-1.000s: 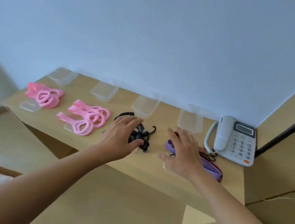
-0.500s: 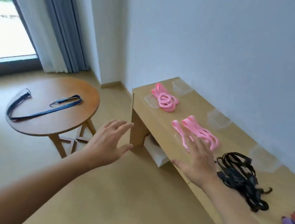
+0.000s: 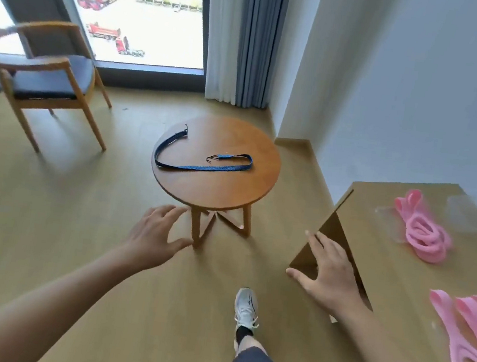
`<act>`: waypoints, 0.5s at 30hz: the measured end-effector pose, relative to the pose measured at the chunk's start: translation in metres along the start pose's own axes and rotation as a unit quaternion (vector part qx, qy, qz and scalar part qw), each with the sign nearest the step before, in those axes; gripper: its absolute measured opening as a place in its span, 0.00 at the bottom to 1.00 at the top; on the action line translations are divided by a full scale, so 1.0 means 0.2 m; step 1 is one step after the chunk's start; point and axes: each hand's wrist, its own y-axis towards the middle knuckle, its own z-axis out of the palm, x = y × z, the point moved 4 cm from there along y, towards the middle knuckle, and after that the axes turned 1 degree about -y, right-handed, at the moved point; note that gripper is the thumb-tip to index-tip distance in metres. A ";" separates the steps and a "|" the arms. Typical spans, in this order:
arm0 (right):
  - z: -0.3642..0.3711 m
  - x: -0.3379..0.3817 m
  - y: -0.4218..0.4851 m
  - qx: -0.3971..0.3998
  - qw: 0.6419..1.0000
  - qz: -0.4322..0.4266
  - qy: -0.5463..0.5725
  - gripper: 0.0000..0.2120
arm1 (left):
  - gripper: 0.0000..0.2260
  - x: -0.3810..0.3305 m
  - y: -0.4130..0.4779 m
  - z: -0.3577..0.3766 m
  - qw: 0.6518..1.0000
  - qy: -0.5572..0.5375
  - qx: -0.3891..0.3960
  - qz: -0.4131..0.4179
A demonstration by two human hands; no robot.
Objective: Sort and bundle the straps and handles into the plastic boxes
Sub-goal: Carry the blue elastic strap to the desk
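Note:
A dark blue strap (image 3: pixel 200 162) with hooks at its ends lies curved on the round wooden table (image 3: pixel 248 188) ahead. My left hand (image 3: pixel 155 235) hangs open in the air short of that table, holding nothing. My right hand (image 3: pixel 329 274) is open too, fingers spread, beside the left end of the long wooden bench (image 3: pixel 395 260). On the bench lie a coiled pink strap bundle (image 3: pixel 423 233) over a clear plastic box (image 3: pixel 386 214), and a second pink strap bundle (image 3: pixel 465 332) nearer me. Another clear box (image 3: pixel 467 215) stands behind.
A wooden armchair (image 3: pixel 48 79) with a dark seat stands at the left by the window (image 3: pixel 132 8). Grey and white curtains (image 3: pixel 240 36) hang beyond the round table. My leg and white shoe (image 3: pixel 246 305) step forward over open wooden floor.
My view has swung left from the bench toward the round table. Both hands left the black and purple straps and now hang open in front of me.

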 end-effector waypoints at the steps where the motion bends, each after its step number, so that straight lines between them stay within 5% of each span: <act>1: 0.03 0.02 0.10 0.012 1.000 -0.008 0.003 0.46 | 0.35 0.07 0.04 0.01 1.000 -0.005 0.005 -0.027; 15: 0.63 0.25 1.64 0.245 0.967 -0.064 -0.027 0.44 | 0.32 0.66 0.89 0.21 0.947 -0.077 0.062 -0.305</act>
